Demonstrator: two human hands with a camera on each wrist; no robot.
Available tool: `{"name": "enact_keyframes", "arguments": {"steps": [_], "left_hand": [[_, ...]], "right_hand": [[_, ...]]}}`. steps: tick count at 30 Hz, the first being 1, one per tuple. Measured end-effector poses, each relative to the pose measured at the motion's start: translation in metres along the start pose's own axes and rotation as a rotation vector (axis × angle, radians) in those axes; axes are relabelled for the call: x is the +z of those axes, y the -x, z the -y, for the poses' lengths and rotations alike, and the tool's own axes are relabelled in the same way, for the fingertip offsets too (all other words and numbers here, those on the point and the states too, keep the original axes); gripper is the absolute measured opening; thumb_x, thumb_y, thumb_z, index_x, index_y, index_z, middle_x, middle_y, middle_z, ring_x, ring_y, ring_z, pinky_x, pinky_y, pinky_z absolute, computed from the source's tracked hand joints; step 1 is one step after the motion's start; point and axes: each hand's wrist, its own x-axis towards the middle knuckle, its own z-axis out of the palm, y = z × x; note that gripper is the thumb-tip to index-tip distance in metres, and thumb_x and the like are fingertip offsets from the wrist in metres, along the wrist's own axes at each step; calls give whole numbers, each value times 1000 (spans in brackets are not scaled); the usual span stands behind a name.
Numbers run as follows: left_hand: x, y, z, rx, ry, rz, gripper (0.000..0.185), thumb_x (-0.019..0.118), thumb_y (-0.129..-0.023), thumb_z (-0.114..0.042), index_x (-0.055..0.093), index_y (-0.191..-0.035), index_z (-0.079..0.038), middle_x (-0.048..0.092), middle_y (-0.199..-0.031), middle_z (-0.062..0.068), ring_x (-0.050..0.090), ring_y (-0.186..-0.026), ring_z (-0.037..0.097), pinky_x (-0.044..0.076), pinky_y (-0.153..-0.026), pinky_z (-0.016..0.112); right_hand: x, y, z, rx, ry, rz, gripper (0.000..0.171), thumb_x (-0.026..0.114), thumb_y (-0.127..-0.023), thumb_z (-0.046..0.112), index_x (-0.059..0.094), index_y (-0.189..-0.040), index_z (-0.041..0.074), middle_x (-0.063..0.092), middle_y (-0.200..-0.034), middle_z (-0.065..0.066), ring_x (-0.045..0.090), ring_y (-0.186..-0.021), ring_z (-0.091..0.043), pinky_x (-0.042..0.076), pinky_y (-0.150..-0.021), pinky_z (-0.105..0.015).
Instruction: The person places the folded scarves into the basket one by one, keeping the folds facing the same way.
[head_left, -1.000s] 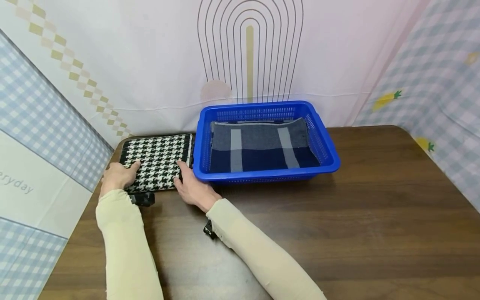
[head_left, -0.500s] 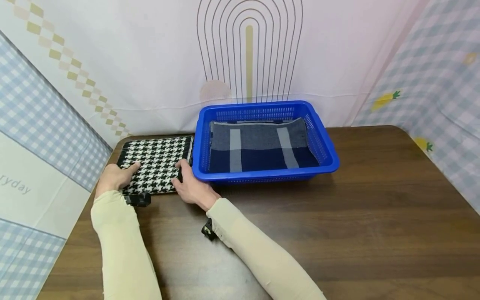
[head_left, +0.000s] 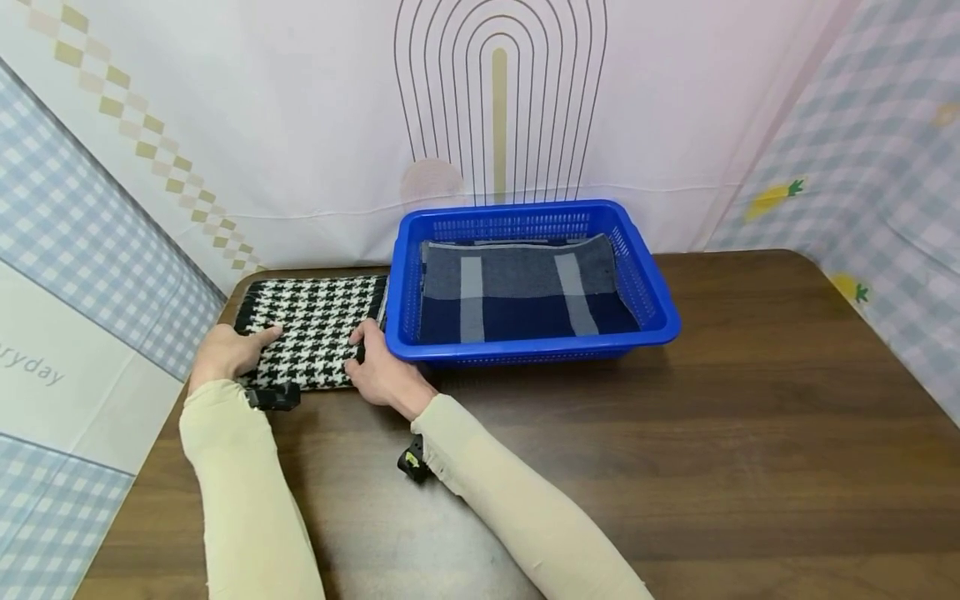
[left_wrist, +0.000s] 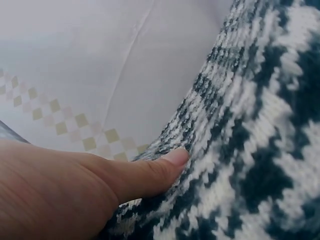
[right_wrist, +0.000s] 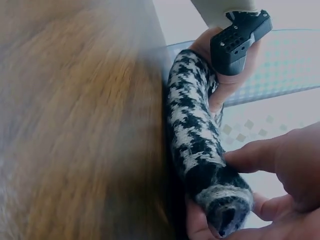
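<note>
A folded black-and-white houndstooth scarf (head_left: 311, 321) lies at the table's back left. My left hand (head_left: 225, 354) holds its left side, thumb on top; the left wrist view shows the thumb (left_wrist: 155, 175) pressing into the knit. At the scarf's right side, my right hand (head_left: 386, 372) pinches the edge beside the basket. In the right wrist view, its thumb lies on the upper face and fingertips show under the thick folded scarf (right_wrist: 192, 125). The left hand's fingers beneath the scarf are hidden in the head view.
A blue plastic basket (head_left: 532, 343) stands directly right of the scarf, near the back wall. Inside it lies a folded navy and grey striped cloth (head_left: 517, 296). The brown wooden table (head_left: 750, 400) extends right and forward; a printed curtain (head_left: 315, 125) hangs behind.
Over the last second the scarf has shifted slightly toward me. My left hand has moved a little left with it, while the right hand has barely moved. The basket stays put.
</note>
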Motion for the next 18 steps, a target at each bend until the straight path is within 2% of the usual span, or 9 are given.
{"name": "enact_keyframes", "arguments": {"steps": [6, 11, 15, 18], "left_hand": [[-3, 2, 0, -1, 24, 13, 101, 35, -104, -60, 13, -147, 29, 21, -149, 51, 30, -136, 65, 33, -115, 65], [-6, 6, 3, 7, 42, 3, 101, 37, -104, -60, 11, -147, 28, 19, -150, 52, 27, -137, 66, 30, -117, 66], [-9, 9, 4, 15, 41, -18, 100, 37, -104, -60, 15, -146, 28, 22, -149, 51, 32, -135, 65, 32, -115, 66], [-12, 12, 4, 15, 51, -22, 101, 37, -104, -61, 15, -148, 27, 22, -149, 51, 32, -135, 65, 31, -115, 67]], "right_hand": [[-1, -2, -1, 12, -41, 46, 24, 65, -97, 24, 49, -115, 25, 55, -92, 2, 51, -71, -13, 41, -64, -27], [-1, -3, -1, -16, -73, 88, 23, 64, -98, 24, 48, -114, 23, 49, -77, 1, 43, -57, -12, 37, -58, -28], [-2, -1, 2, -17, -134, 109, 21, 66, -97, 24, 50, -111, 23, 58, -98, 1, 41, -58, -13, 36, -57, -28], [-3, 1, 4, -26, -193, 127, 18, 67, -97, 21, 53, -108, 23, 57, -115, 1, 43, -58, -14, 38, -55, -27]]}}
